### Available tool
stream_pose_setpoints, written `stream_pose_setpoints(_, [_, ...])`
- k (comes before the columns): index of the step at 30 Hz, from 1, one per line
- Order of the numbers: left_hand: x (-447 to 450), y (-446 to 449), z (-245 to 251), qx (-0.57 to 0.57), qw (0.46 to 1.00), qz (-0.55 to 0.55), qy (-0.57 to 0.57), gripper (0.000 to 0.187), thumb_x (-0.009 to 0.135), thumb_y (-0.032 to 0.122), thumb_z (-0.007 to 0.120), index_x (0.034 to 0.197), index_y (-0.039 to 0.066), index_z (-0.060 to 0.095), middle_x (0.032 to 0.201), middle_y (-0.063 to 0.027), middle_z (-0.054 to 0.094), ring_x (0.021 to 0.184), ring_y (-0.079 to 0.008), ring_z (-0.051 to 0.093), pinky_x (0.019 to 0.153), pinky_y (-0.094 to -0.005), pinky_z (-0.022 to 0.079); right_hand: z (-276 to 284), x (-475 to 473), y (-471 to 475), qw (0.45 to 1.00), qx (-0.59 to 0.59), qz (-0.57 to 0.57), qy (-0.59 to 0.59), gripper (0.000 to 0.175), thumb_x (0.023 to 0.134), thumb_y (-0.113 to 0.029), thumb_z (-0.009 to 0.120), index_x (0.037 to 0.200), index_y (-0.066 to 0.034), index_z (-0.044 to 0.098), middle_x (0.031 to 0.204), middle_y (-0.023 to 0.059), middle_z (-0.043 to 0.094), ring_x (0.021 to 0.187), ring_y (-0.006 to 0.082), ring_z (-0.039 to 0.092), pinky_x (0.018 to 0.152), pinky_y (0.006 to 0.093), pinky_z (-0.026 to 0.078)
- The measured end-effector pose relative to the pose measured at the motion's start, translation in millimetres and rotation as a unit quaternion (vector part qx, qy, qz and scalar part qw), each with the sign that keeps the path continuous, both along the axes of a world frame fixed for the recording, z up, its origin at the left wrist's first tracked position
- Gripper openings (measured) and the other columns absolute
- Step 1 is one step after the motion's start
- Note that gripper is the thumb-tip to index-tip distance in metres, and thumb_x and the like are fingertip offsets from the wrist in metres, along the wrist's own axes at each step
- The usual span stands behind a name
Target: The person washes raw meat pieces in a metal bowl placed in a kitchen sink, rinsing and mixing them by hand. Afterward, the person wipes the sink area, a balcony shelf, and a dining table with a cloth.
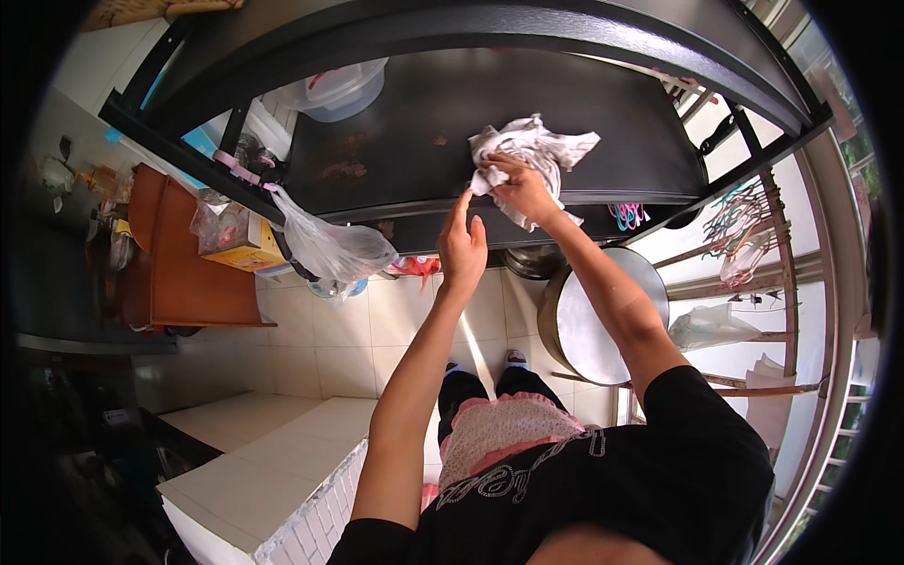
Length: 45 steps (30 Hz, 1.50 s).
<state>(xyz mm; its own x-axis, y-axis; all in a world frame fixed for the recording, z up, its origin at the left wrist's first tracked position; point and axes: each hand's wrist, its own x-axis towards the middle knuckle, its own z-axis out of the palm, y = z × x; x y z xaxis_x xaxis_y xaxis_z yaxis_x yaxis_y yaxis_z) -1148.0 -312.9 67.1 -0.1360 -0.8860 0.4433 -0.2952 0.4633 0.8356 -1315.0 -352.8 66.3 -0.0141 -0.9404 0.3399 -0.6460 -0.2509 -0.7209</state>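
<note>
A crumpled white cloth [533, 145] lies bunched on a black metal shelf [409, 162] of an open rack. My right hand [519, 185] presses on the cloth and grips part of it, its fingertips partly among the folds. Just left of it, my left hand [462, 247] is raised in front of the shelf's edge with thumb and fingers apart, holding nothing; its fingertips come close to a corner of the cloth, and whether they touch it I cannot tell. Brownish stains [346, 169] mark the shelf to the left.
A lidded plastic container [346, 88] stands at the shelf's back left. A clear plastic bag [328, 240] hangs from the rack's left side. Black bars frame the shelf above and in front. Below right stands a large round metal-topped drum [590, 325]; hangers [741, 219] hang at the right.
</note>
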Motion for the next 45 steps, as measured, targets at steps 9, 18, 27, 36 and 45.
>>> stream_pose_setpoints(9, [67,-40,-2,-0.059,0.997,0.032,-0.043,0.038,0.081,-0.001,0.057,0.119,0.002,0.055,0.119,-0.0165,0.059,0.108,-0.0323,0.058,0.092,-0.0368,0.044,-2,67,-160,0.992,-0.035,0.110,0.042,0.043,0.076,-0.012,0.057,0.118,-0.0042,0.057,0.122,0.0171,0.056,0.116,0.0321,0.051,0.099,0.0354,0.040])
stream_pose_setpoints(18, [9,-171,4,-0.120,0.957,0.043,-0.260,0.051,0.085,0.013,0.055,0.132,0.001,0.040,0.140,-0.0202,0.036,0.129,-0.0341,0.035,0.101,-0.0568,0.031,-19,29,-308,0.962,0.026,0.072,0.263,0.063,0.081,-0.042,0.051,0.136,-0.0114,0.042,0.143,0.0146,0.037,0.134,0.0310,0.031,0.110,0.0429,0.024])
stream_pose_setpoints(27, [-146,-243,19,-0.031,0.877,-0.151,-0.456,0.059,0.090,0.032,0.053,0.141,0.013,0.032,0.150,-0.0029,0.026,0.139,-0.0206,0.021,0.109,-0.0558,0.018,1,-169,-221,0.966,0.051,0.009,0.254,0.065,0.081,-0.043,0.061,0.132,-0.0085,0.040,0.127,0.0202,0.051,0.117,0.0375,0.049,0.098,0.0423,0.038])
stream_pose_setpoints(36, [-324,-191,28,-0.041,0.838,-0.308,-0.450,0.062,0.091,0.034,0.052,0.144,0.013,0.026,0.149,-0.0047,0.027,0.138,-0.0242,0.024,0.109,-0.0569,0.018,-7,-365,-117,0.932,0.048,-0.212,0.290,0.066,0.084,-0.052,0.055,0.129,-0.0042,0.047,0.132,0.0196,0.047,0.125,0.0342,0.041,0.104,0.0402,0.031])
stream_pose_setpoints(45, [-386,-120,22,-0.088,0.814,-0.371,-0.438,0.057,0.093,0.024,0.048,0.144,0.015,0.025,0.150,-0.0050,0.025,0.139,-0.0249,0.021,0.110,-0.0550,0.019,-17,-369,-11,0.779,0.151,-0.549,0.263,0.057,0.088,-0.040,0.050,0.124,0.0038,0.043,0.133,0.0221,0.041,0.129,0.0358,0.034,0.102,0.0458,0.030])
